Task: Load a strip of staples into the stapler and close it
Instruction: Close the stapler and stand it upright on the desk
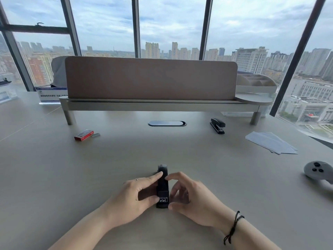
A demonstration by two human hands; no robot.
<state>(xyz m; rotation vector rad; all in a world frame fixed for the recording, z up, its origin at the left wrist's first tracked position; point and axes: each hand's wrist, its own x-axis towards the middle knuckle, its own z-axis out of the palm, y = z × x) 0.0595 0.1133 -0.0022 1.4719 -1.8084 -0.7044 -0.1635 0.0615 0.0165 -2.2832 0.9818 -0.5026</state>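
Note:
A black stapler [162, 184] lies on the grey desk near me, its long axis pointing away, its metal rear end toward me. My left hand [134, 197] touches its left side with the index fingertip on top and the thumb at the rear. My right hand [189, 195] cups its right side, fingers curled against it and thumb at the base. A red staple box [84, 135] lies far left on the desk, with a loose strip of staples [96, 135] just to its right.
A second black stapler [217, 125] stands far right near the desk shelf [153, 105]. Sheets of paper [271, 142] and a grey controller [319, 171] lie at the right. An oval cable grommet [167, 123] sits mid-desk.

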